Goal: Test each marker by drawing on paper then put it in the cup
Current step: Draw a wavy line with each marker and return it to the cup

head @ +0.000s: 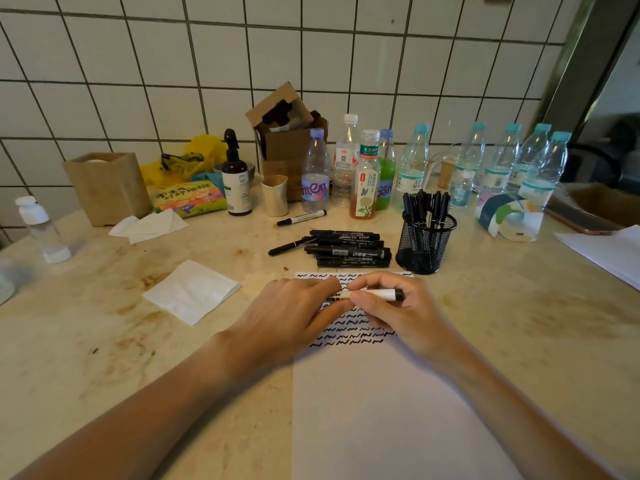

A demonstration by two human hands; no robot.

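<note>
Two bare hands meet over a sheet of paper (381, 393) covered in rows of black squiggles, on a stained desk (519, 323). The right hand (398, 315) has its grip closed round a white-barrelled marker (375, 294), held level just above the paper; the left hand (294, 313) pinches the marker's other end, probably at the cap (that end is hidden by fingers). The marker looks light, rigid and smooth, so it is best held mid-barrel, while the cap likely needs a firm pull. A black mesh cup (425, 242), already holding markers, stands beyond the paper, beside a pile of black markers (348, 249).
</note>
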